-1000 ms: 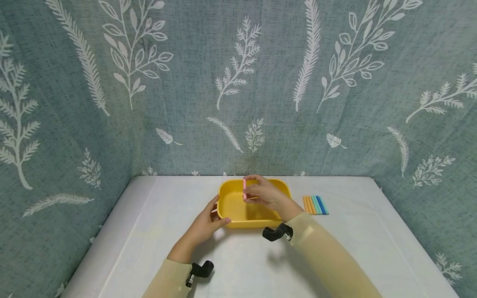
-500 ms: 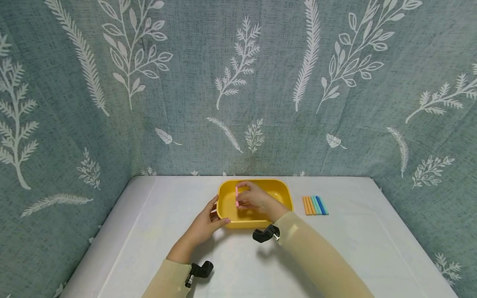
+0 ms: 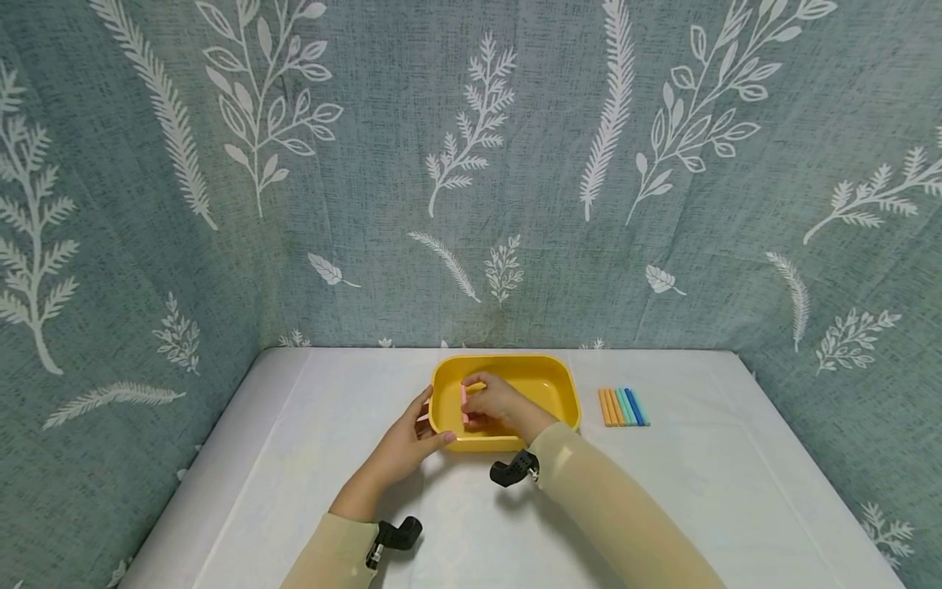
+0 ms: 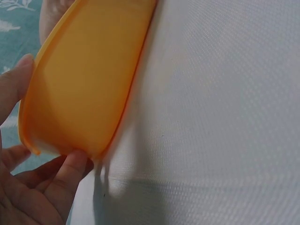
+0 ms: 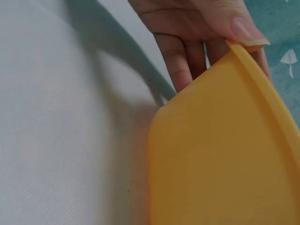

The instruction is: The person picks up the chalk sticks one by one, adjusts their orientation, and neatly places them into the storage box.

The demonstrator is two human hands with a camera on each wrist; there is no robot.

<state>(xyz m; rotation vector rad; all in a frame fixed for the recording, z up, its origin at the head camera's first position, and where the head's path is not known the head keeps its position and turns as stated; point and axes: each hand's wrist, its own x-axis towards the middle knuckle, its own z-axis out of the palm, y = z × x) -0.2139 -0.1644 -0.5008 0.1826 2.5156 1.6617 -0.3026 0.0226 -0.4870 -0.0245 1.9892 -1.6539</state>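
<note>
My left hand (image 3: 403, 442) grips the left end of a yellow plastic tray (image 3: 548, 393) near its front corner. In the left wrist view, its thumb lies at the rim while other fingers (image 4: 70, 171) touch the tray's outer end wall. My right hand (image 3: 502, 404) reaches down inside the tray, pinching a pink chalk-like stick (image 3: 464, 406) near the left end. The stick's lower end is close to the tray floor; contact cannot be made out. In the right wrist view, the tray's outer wall (image 5: 220, 145) hides the right hand's fingers and the stick.
Right of the tray, several orange, mint and blue sticks (image 3: 624, 407) lie side by side on the white-covered table (image 3: 294, 458). A patterned blue-green cloth (image 3: 368, 204) hangs behind and along the sides. Each wrist carries a black camera mount (image 3: 400, 533).
My right hand has moved left and down into the tray with the pink stick. My left hand has stayed at the tray's end, and the other sticks have not moved.
</note>
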